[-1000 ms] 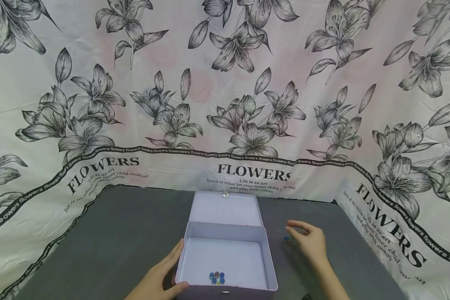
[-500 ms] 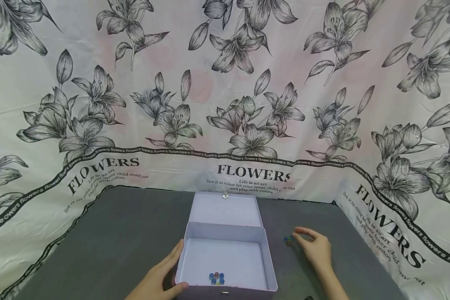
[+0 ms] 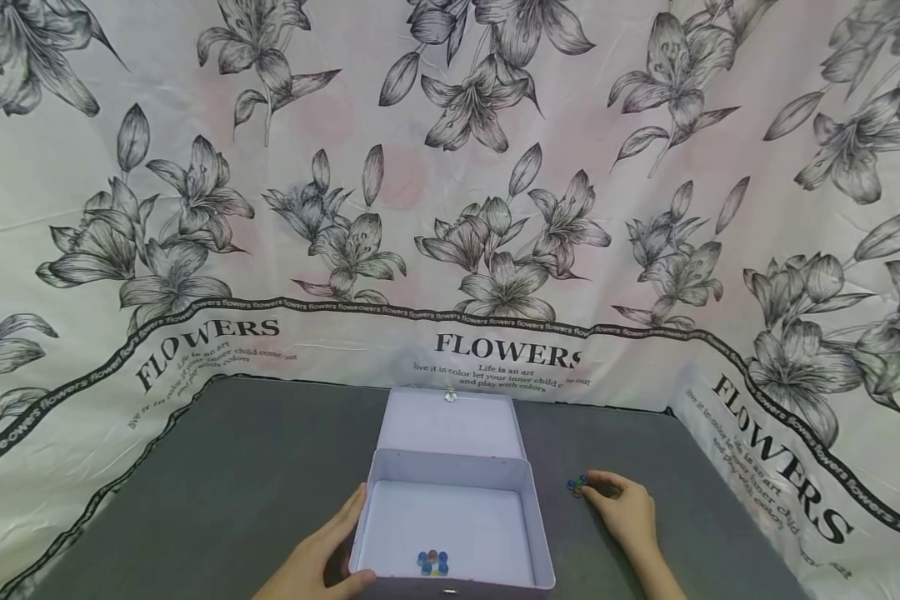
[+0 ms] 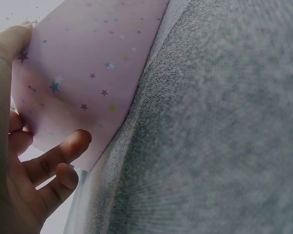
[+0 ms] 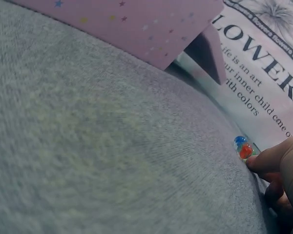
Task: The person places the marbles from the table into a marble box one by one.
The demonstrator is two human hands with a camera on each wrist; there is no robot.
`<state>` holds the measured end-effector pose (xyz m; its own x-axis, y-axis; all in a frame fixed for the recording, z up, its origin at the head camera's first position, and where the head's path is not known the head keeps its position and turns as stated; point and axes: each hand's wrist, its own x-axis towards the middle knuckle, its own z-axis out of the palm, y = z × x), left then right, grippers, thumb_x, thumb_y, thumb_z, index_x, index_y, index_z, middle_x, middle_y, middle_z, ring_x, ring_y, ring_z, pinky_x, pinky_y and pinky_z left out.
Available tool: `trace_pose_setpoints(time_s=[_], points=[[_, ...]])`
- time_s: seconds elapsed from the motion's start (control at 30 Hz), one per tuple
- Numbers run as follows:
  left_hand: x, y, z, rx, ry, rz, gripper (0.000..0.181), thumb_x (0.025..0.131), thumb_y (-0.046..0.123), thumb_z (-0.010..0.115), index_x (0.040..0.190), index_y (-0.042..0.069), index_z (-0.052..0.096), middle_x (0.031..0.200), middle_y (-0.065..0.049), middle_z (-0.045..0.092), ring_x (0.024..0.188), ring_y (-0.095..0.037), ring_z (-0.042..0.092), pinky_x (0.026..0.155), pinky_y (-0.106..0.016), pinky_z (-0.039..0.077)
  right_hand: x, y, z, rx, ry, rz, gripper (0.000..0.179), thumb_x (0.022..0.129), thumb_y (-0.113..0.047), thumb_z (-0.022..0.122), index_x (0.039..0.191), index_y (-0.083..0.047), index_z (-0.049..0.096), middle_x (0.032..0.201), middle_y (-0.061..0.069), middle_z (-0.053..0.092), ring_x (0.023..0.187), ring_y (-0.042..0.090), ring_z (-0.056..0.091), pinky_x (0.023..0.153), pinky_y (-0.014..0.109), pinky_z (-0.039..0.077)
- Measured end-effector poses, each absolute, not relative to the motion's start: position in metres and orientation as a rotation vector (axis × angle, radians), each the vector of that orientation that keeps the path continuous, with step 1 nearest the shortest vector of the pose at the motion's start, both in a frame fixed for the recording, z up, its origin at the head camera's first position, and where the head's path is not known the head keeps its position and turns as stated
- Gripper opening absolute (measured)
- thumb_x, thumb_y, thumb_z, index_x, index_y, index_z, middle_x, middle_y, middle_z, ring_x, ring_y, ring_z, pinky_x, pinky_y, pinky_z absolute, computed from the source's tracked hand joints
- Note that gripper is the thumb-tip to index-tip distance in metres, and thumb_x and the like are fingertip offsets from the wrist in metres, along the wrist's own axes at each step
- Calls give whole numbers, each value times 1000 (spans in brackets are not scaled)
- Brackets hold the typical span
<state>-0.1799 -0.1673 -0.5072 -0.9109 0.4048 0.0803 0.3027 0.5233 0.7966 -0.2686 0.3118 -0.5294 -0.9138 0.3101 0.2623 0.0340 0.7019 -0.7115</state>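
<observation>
A lidded box (image 3: 450,467), pale lilac inside, stands with its lid (image 3: 450,421) laid back behind it. Several glass marbles (image 3: 432,562) sit inside near its front wall. My left hand (image 3: 318,550) grips the box's left side, thumb at the front rim. In the left wrist view its fingers lie against the star-printed wall (image 4: 88,73). On the table right of the box is a small cluster of marbles (image 3: 576,484), with blue (image 5: 240,140) and orange ones (image 5: 245,151) showing. My right hand (image 3: 626,508) has thumb and index fingertips at the cluster; whether they pinch a marble is hidden.
A dark grey cloth covers the table (image 3: 255,475). Behind and along both sides hangs a white curtain (image 3: 345,350) printed with flowers and lettering. The box's right wall (image 3: 537,525) stands between my right hand and the marbles inside.
My right hand has shifted slightly right, then come down and toward me, bringing its fingertips to the marble cluster. The left hand and the box have stayed in place.
</observation>
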Motion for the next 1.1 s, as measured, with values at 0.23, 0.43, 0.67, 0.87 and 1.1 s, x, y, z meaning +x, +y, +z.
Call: trace_pose_setpoints(time_s=[0.23, 0.43, 0.67, 0.87, 1.1], points=[[-180, -167, -504, 611, 2638, 1328, 96, 99, 47, 73, 169, 8, 21, 176, -13, 14, 158, -47, 24, 115, -76, 32, -271, 310, -534, -215, -2527, 1006, 26, 86, -15, 87, 109, -3, 82, 108, 19, 80, 45, 10, 51, 45, 24, 38], [-179, -167, -503, 602, 2651, 1324, 101, 96, 53, 74, 170, 9, 20, 177, -11, 15, 159, -46, 23, 116, -74, 30, -277, 310, -536, -118, -2494, 931, 19, 86, -11, 87, 103, -4, 84, 98, 16, 81, 42, 7, 43, 44, 24, 35], [-181, -167, -506, 629, 2668, 1320, 101, 95, 52, 75, 169, 6, 23, 176, -15, 18, 158, -46, 25, 115, -75, 31, -277, 310, -538, -105, -2488, 909, 17, 86, -9, 88, 101, -4, 84, 95, 15, 81, 41, 7, 41, 43, 24, 33], [-181, -167, -507, 613, 2658, 1319, 102, 95, 53, 75, 169, 7, 22, 176, -15, 17, 158, -46, 24, 115, -75, 30, -276, 311, -539, -117, -2481, 903, 16, 86, -12, 88, 100, -5, 84, 79, 7, 79, 41, 7, 40, 43, 23, 33], [-181, -168, -507, 624, 2659, 1325, 101, 96, 53, 75, 169, 7, 22, 176, -15, 17, 158, -48, 24, 115, -76, 30, -274, 310, -535, -155, -2463, 953, 16, 87, -12, 87, 101, -5, 84, 58, -2, 68, 40, 5, 42, 42, 23, 33]])
